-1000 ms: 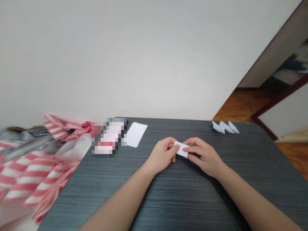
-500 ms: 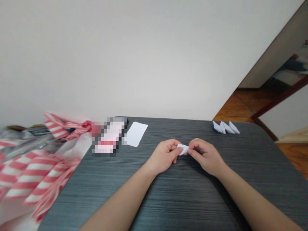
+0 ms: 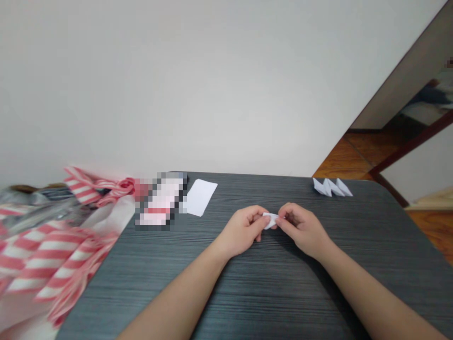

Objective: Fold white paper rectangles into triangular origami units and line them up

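Observation:
A small folded piece of white paper point(image 3: 271, 220) is held between my two hands, just above the dark table point(image 3: 244, 293). My left hand point(image 3: 246, 229) pinches its left end between thumb and fingers. At its right end, the thumb and fingertips of my right hand point(image 3: 300, 229) are closed on it. Parts of the paper are covered by my fingers. Several folded white paper pieces point(image 3: 332, 188) sit in a row at the far right of the table. A stack or sheet of flat white paper point(image 3: 201, 197) lies at the far left.
A blurred-out phone-like device point(image 3: 163, 198) lies beside the flat paper, near the table's left edge. Red-and-white striped fabric point(image 3: 49, 255) is heaped left of the table. Behind stands a pale wall point(image 3: 212, 85), with wooden floor point(image 3: 339, 158) at the right.
Between my fingertips the folded paper has turned slightly, its upper edge now lying flatter. Both hands stay in nearly the same place.

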Motion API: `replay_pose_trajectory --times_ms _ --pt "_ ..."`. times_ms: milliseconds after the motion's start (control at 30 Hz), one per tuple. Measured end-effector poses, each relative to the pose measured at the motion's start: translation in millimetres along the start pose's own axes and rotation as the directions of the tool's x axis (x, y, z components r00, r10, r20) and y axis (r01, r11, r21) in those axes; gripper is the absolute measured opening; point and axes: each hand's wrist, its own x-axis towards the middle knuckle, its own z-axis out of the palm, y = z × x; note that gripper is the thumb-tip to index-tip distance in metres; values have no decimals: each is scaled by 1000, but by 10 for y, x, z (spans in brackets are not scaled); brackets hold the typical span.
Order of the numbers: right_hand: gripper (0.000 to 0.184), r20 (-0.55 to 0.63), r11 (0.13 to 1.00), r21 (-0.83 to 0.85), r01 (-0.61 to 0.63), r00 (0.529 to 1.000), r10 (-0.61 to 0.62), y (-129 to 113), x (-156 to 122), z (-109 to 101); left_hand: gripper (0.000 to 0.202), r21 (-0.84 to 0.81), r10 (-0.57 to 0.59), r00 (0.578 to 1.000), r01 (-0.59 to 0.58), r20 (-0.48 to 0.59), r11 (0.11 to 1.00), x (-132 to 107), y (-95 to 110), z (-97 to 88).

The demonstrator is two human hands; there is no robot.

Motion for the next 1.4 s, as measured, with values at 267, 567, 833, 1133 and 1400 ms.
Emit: replay_pose_trajectory --times_ms 267,567,833,1133,1400 --pt "10 -4 995 85 -43 999 44 2 -7 31 18 30 11 1000 -12 25 999 13 -62 -9" --pt "23 86 991 -91 -93 991 101 -167 36 -58 19 21 10 1000 -10 -28 1000 -2 0 3" --pt "24 93 993 -79 -89 991 97 -189 36 -46 20 57 12 999 -9 -53 998 -8 16 19" --pt "25 107 993 -52 -101 989 106 -190 37 -36 23 95 5 997 2 -71 995 -15 40 21" --pt "23 150 993 -22 -114 982 116 -205 38 -34 24 128 19 997 -9 -76 992 -18 46 17"
